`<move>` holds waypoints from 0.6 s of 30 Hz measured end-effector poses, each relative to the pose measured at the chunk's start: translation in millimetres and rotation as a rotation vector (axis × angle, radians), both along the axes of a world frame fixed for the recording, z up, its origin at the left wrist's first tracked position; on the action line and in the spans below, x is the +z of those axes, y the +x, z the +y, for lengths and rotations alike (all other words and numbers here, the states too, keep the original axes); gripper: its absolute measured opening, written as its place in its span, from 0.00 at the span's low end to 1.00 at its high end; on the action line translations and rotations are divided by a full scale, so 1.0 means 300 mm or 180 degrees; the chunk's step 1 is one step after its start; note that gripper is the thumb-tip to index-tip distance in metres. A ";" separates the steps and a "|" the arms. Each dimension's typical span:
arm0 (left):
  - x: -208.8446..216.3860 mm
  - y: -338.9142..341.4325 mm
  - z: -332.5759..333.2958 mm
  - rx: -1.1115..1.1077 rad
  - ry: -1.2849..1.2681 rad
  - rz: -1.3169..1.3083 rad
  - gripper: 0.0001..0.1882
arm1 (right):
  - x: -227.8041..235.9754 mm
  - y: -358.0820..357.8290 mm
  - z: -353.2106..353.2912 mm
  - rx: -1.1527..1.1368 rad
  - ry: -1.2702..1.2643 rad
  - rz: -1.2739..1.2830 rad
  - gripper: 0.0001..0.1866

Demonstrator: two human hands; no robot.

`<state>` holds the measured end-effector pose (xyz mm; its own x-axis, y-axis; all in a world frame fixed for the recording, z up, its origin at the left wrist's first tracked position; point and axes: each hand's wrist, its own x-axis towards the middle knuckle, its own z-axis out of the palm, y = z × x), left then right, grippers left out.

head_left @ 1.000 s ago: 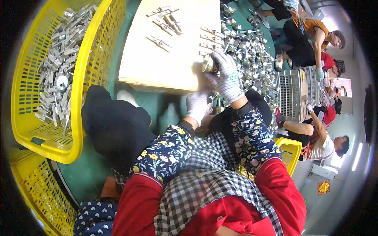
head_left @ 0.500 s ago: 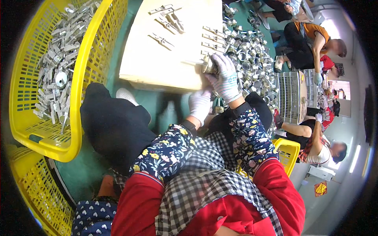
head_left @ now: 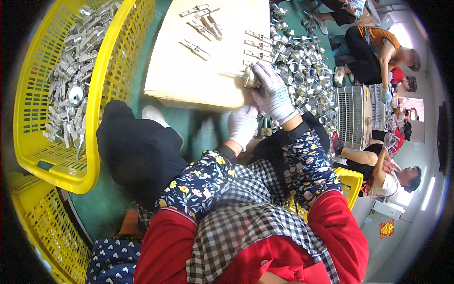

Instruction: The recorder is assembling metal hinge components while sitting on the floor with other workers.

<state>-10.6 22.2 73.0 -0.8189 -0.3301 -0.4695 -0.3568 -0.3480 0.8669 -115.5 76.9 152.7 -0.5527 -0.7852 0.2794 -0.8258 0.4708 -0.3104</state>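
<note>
My right hand [head_left: 275, 97], in a white knitted glove, is closed round a short, ring-shaped metal part [head_left: 250, 79] at the near right corner of the pale board [head_left: 198, 87]. Its fingers cover much of that part. Just below the corner, my gloved left hand [head_left: 242, 125] is closed, its fingertips close to the right hand's wrist side. Whatever lies in its fingers is hidden. A row of flat metal latch pieces [head_left: 257, 49] lies on the board beyond my right hand. More loose latch pieces [head_left: 203, 23] lie farther back.
A yellow basket [head_left: 97, 94] full of metal lever pieces stands at left, another yellow basket [head_left: 52, 227] below it. Many ring-shaped metal parts [head_left: 302, 71] cover the green floor at right. Grey crates [head_left: 351, 116] and seated people are beyond. A yellow container [head_left: 350, 184] stands beside my right arm.
Both hands stay at the board's near corner, with the right hand still on the ring-shaped part. My left hand has shifted slightly up and right. The whole view has moved a little.
</note>
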 end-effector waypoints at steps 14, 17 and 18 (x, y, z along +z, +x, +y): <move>0.152 -0.119 -0.107 -0.0348 -0.0524 0.0296 0.16 | 0.006 -0.030 0.033 0.0203 0.0350 0.0407 0.33; 0.162 -0.139 -0.151 -0.0460 -0.0243 0.0230 0.17 | 0.000 -0.039 0.018 0.0187 0.0110 0.0360 0.30; 0.158 -0.128 -0.161 -0.0481 -0.0256 0.0191 0.17 | 0.002 -0.037 0.012 0.0173 0.0093 0.0306 0.30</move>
